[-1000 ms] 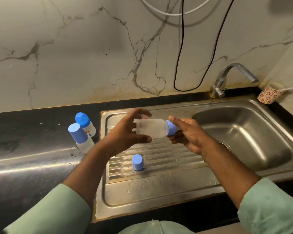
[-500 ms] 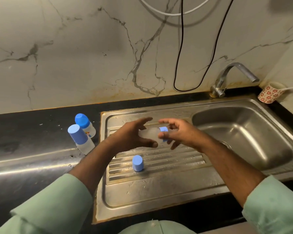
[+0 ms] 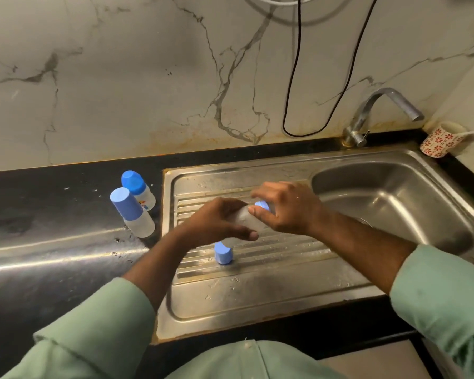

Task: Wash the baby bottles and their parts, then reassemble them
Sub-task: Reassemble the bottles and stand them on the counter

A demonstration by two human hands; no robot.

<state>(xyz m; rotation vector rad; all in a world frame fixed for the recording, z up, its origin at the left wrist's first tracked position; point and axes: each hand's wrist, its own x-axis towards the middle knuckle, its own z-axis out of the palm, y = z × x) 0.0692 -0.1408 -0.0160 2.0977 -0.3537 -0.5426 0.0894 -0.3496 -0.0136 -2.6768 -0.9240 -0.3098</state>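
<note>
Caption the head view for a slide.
Both hands twist a blue collar on a bottle above the drainboard.

L hand [image 3: 219, 222] & R hand [image 3: 286, 207] both curled, fingertips meeting.

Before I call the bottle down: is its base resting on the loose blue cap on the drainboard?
Cannot tell. In the head view the left hand covers the bottle base, directly above the blue cap.

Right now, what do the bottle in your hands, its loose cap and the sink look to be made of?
Bottle: likely frosted, see-through plastic; its body looks cloudy between the left hand and right hand. Cap: matte blue plastic, opaque with no glare. Sink: brushed stainless steel, going by the grey metallic sheen, pressed ridges and reflections.
</note>
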